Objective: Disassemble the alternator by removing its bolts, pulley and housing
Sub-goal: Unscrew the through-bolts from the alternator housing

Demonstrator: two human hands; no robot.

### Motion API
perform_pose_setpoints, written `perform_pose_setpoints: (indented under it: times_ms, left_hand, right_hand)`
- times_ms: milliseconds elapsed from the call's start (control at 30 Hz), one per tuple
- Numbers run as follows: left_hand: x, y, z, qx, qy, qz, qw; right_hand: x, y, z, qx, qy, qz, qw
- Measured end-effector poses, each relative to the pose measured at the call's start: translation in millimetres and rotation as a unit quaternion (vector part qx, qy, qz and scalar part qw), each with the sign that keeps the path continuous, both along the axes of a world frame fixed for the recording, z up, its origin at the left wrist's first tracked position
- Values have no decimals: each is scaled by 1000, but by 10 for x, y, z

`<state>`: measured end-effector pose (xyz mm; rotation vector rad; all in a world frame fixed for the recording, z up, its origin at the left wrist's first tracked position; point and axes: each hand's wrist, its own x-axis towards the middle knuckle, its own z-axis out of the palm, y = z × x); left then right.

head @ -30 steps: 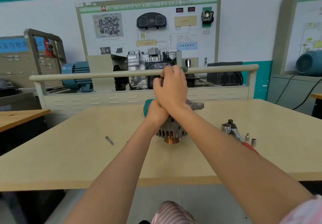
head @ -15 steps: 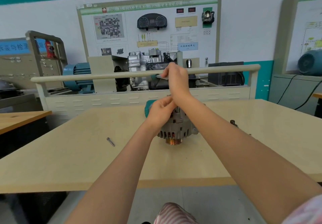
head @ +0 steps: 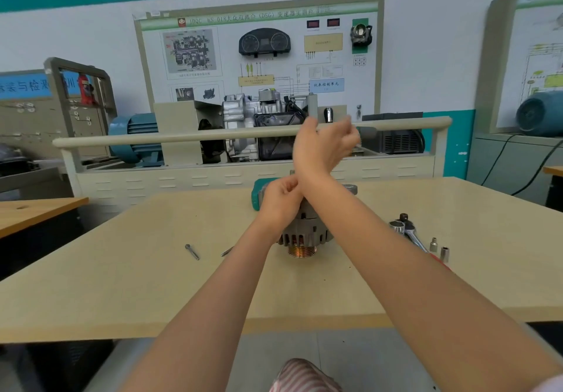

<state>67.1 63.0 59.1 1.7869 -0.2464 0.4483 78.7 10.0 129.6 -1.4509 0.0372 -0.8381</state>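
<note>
Left hand (head: pixel 280 201) fingers curled on the alternator (head: pixel 301 233); right hand (head: pixel 323 147) raised — fingers loosely closed, blurred.

The room is bright and evenly lit; I can't tell where the light comes from. Shadows are soft and faint: only a thin dark patch under the alternator (head: pixel 301 233) on the pale table (head: pixel 122 285). My right hand (head: pixel 324 147) is smeared by motion blur, its fingers without clear edges. My left hand (head: pixel 278 201) is sharper. The wide lens bends the table's edges and the rail (head: pixel 182 137) behind. The far board (head: pixel 259 53) has soft, partly unreadable print. No strong glare on the tabletop.
</note>
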Motion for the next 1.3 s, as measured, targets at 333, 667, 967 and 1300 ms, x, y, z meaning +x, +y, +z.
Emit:
perform_pose_setpoints:
  times_ms: [333,667,967,1300]
  left_hand:
    - [-15,-90,-11,0,-35,2,999]
    - [57,65,135,79,-15,-83,993]
    - [70,18,118,31,-11,-72,997]
    - [98,33,98,36,-11,-63,997]
  right_hand:
    - [147,-272,309,306,172,380,856]
    - [353,-404,274,189,241,584,752]
    - [236,-192,250,309,131,244,910]
    - [287,-312,242,226,207,423,852]
